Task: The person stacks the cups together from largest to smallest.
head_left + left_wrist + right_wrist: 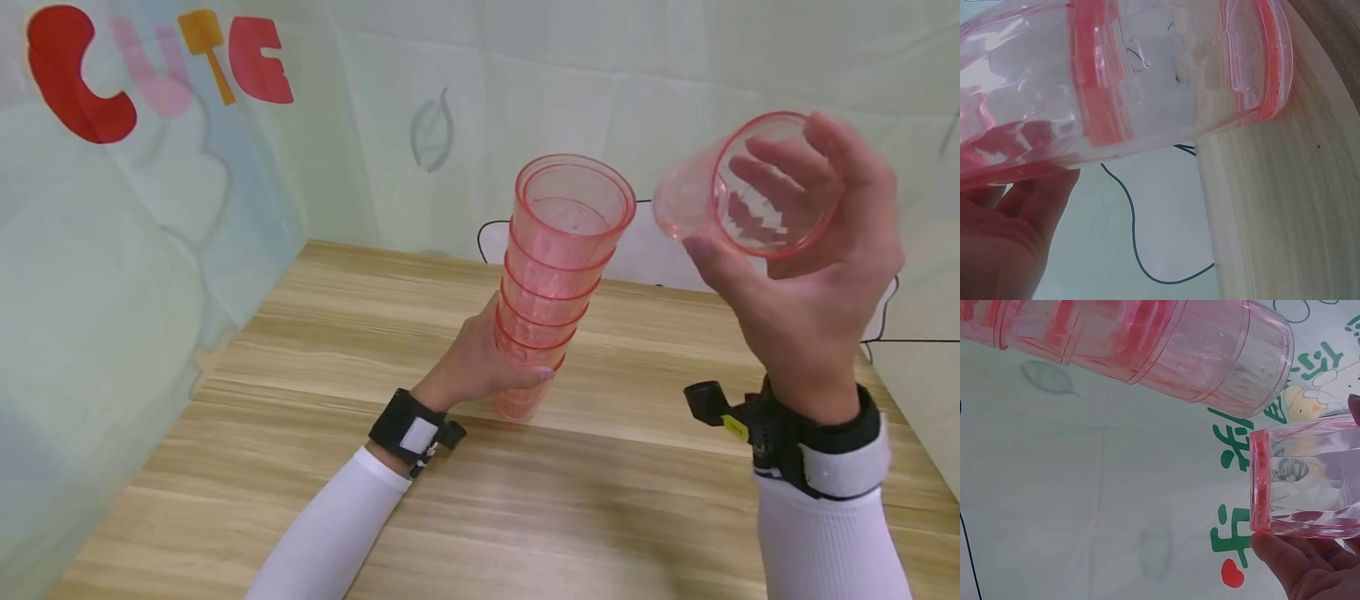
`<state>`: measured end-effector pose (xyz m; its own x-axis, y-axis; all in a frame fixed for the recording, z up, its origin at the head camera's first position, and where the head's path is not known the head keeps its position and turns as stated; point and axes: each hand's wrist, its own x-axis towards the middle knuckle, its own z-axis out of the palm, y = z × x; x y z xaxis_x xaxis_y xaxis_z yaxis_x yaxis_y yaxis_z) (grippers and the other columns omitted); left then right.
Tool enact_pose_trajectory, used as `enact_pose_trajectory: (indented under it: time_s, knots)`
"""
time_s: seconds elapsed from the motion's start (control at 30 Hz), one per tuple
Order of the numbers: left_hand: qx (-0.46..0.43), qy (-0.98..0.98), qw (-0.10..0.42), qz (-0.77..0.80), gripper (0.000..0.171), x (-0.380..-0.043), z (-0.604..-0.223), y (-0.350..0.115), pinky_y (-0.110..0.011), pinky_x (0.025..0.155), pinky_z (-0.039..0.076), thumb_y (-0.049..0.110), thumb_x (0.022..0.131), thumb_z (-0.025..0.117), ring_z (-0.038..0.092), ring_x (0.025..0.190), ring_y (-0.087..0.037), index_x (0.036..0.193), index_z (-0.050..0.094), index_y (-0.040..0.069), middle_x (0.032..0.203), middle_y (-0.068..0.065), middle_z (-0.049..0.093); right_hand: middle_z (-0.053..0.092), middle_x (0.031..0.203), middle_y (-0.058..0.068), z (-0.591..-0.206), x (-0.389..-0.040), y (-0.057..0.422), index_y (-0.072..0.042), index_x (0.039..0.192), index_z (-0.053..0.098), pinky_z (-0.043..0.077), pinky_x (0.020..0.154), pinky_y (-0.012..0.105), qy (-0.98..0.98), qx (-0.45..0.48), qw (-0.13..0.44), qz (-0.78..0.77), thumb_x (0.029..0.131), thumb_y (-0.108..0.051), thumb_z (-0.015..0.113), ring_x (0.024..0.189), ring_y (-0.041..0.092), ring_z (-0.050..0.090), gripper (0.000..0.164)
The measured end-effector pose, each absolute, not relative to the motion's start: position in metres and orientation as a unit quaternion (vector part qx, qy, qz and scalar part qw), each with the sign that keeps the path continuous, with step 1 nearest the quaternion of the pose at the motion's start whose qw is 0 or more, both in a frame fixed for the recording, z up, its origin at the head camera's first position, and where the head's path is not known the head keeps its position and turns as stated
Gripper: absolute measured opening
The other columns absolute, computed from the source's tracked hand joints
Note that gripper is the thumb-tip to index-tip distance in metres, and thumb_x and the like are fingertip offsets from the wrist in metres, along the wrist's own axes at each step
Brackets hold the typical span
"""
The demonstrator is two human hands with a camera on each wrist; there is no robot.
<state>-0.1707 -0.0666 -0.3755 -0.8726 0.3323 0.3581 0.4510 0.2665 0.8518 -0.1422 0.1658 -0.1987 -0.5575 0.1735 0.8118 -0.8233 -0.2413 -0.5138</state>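
A tall stack of nested clear pink plastic cups (558,279) rises over the table in the head view, open ends up. My left hand (487,358) grips the stack low down, fingers wrapped around its side. In the left wrist view, the lowest cup (1160,81) shows with its base near the wood. Up at the right, my right hand (832,275) holds one matching cup (686,192) in the air between thumb and fingers. That cup lies tilted, its mouth facing the head camera. The right wrist view shows its thick base (1260,481) beside the stack's upper end (1235,362).
The wood-grain table (420,517) reaches back to a pale printed cloth (375,150) hanging behind it. More cloth (90,292) with colourful letters hangs along the left side. Each wrist wears a black strap (405,425) with a small camera.
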Motion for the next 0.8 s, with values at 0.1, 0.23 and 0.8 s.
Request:
enact_pose_trajectory:
  time_s: [0.1, 0.23, 0.8]
  knots:
    - [-0.247, -0.791, 0.051, -0.557, 0.08, -0.17, -0.375, -0.066, -0.031, 0.077, 0.051, 0.041, 0.063, 0.082, 0.06, 0.093, -0.01, 0.127, 0.037, 0.025, 0.108, 0.006, 0.059, 0.052, 0.107, 0.035, -0.196, -0.142, 0.165, 0.008, 0.114, 0.052, 0.049, 0.085, 0.045, -0.51, 0.318, 0.347, 0.72, 0.047, 0.015, 0.079, 0.101, 0.045, 0.054, 0.073]
    - [-0.243, -0.792, 0.051, -0.557, 0.079, -0.17, -0.375, -0.066, -0.032, 0.077, 0.051, 0.042, 0.063, 0.082, 0.06, 0.093, -0.01, 0.126, 0.037, 0.025, 0.108, 0.006, 0.059, 0.052, 0.107, 0.035, -0.194, -0.142, 0.164, 0.008, 0.114, 0.052, 0.049, 0.083, 0.045, -0.511, 0.316, 0.349, 0.719, 0.047, 0.015, 0.078, 0.1, 0.045, 0.054, 0.072]
    - [-0.242, -0.791, 0.053, -0.559, 0.079, -0.171, -0.376, -0.064, -0.031, 0.076, 0.051, 0.043, 0.063, 0.082, 0.06, 0.092, -0.008, 0.126, 0.037, 0.027, 0.107, 0.009, 0.059, 0.052, 0.107, 0.035, -0.182, -0.145, 0.155, 0.007, 0.114, 0.053, 0.048, 0.084, 0.047, -0.507, 0.328, 0.35, 0.716, 0.047, 0.014, 0.078, 0.101, 0.046, 0.053, 0.072]
